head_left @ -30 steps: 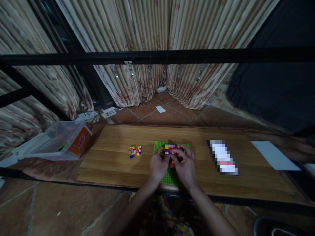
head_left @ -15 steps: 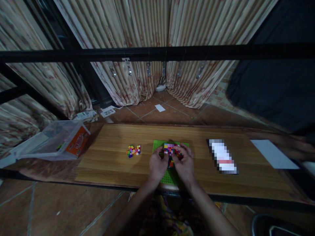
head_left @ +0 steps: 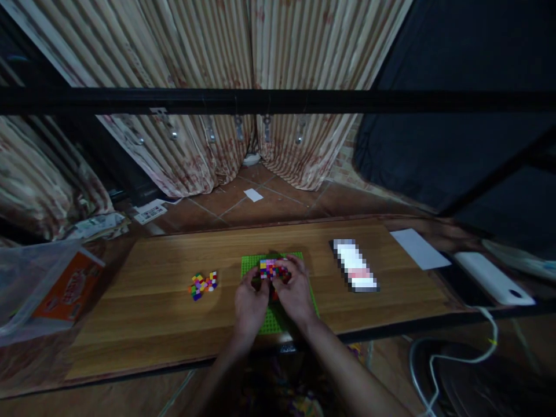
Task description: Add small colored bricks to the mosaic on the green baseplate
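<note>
At far left, clear plastic bin [head_left: 21,269] with orange label, now cut by the edge: camera swung rightward within the last half second. Next, on wooden worktop [head_left: 143,324], small spread of loose coloured blocks [head_left: 202,285], well apart from the hands. Then left hand [head_left: 252,301] and right hand [head_left: 296,294], near together, fingers and thumbs closed on opposite sides of multicoloured block panel [head_left: 270,267], over green studded baseplate [head_left: 273,322]. Cannot tell whether pressed down or lifted. Little altered in the grip, so seemingly the same handling, only a turned head. Further right, phone [head_left: 354,265], white sheet [head_left: 419,249], then white device [head_left: 493,278], newly in fuller view.
</note>
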`<state>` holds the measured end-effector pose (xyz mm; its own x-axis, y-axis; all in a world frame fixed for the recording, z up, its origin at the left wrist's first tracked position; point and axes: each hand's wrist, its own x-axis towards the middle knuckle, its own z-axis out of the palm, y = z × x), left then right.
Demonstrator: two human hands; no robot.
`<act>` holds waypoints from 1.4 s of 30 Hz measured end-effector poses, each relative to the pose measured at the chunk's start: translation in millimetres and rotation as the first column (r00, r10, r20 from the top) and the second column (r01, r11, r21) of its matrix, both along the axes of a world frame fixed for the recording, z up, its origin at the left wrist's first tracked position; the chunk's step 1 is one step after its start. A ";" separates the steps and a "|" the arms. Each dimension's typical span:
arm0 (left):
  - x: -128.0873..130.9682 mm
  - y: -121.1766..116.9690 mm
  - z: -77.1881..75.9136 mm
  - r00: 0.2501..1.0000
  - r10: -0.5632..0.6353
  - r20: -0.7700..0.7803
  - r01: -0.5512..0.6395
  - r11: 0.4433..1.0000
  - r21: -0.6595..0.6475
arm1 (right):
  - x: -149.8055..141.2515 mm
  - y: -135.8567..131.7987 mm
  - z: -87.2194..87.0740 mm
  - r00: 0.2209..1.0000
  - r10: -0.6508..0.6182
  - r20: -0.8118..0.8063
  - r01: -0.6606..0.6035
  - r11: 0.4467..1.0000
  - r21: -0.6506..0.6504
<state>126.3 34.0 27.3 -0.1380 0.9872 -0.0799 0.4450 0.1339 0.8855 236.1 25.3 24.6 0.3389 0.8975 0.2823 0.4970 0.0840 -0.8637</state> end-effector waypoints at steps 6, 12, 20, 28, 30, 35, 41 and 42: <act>0.3 0.6 -0.5 0.998 0.028 -0.062 -0.029 0.999 -0.014 | 0.7 0.4 1.4 1.000 0.007 -0.012 -0.007 1.000 0.007; 0.8 1.5 -0.5 0.996 0.024 -0.087 -0.024 1.000 0.002 | -0.9 0.6 2.8 1.000 0.003 -0.020 -0.003 1.000 -0.006; 2.1 1.2 -2.3 0.998 0.027 -0.059 -0.023 0.998 0.059 | -0.6 1.9 0.2 1.000 -0.004 -0.025 0.005 1.000 0.016; 7.0 -6.0 -2.7 0.997 0.033 -0.071 -0.028 0.998 0.061 | 6.6 2.9 -7.7 0.997 0.041 -0.070 -0.038 0.999 0.038; 6.6 -9.8 -5.4 0.997 0.024 -0.067 -0.020 0.997 0.071 | 13.3 1.7 -13.8 0.984 0.090 -0.154 -0.082 0.995 0.055; 4.0 -23.3 -12.6 0.998 0.005 -0.063 -0.001 0.998 0.059 | 31.3 -11.3 -30.0 0.938 0.002 -0.347 0.001 1.000 0.009; 5.7 -38.0 -14.0 1.000 -0.007 -0.010 0.007 0.999 0.047 | 27.4 -28.0 -31.6 0.951 0.056 -0.305 -0.086 0.993 -0.086; 5.9 -39.5 -13.8 1.000 -0.007 -0.001 0.007 0.999 0.049 | 25.8 -28.6 -30.9 0.954 0.058 -0.293 -0.090 0.991 -0.096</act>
<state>132.3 -5.4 13.5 -0.1308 0.9909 -0.0312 0.4464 0.0870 0.8906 261.9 -3.3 -6.3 0.3233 0.9426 0.0833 0.2206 0.0105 -0.9753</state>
